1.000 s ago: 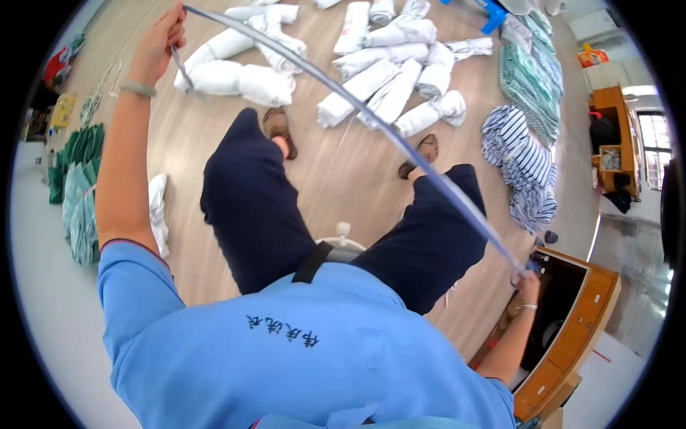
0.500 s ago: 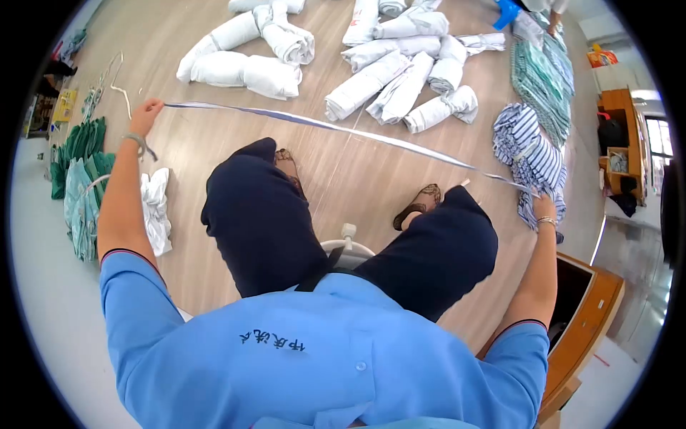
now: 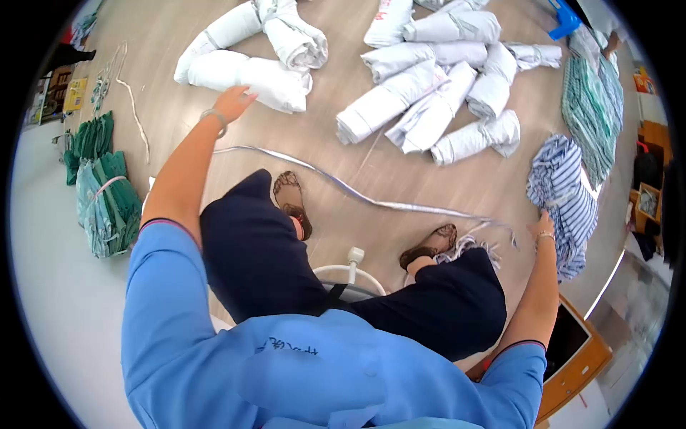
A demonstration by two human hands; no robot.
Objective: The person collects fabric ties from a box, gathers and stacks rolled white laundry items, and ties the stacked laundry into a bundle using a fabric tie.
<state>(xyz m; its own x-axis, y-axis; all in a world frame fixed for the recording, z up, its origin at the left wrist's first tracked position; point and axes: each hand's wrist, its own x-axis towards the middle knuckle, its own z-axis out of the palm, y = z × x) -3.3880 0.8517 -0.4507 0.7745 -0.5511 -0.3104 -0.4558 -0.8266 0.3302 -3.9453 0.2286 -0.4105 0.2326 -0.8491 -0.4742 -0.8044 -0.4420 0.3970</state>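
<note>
A long white cloth strip with a bluish edge lies loosely curved across the floor in front of my feet. My left hand is stretched out with its fingers extended, holding nothing, over the near side of a tied white cloth roll; whether it touches the roll I cannot tell. At the right, my right hand is open beside a blue-and-white striped cloth bundle, close to the strip's right end. A small heap of pale strips lies by my right foot.
Several more white rolls are piled ahead of me. Green checked cloth lies at the upper right, green bundles at the left. A thin cord trails on the floor. A wooden cabinet stands near my right elbow.
Both hands let go of the strip that was stretched between them, and it dropped to the floor. My left hand moved right to the white roll. The view shifted a little.
</note>
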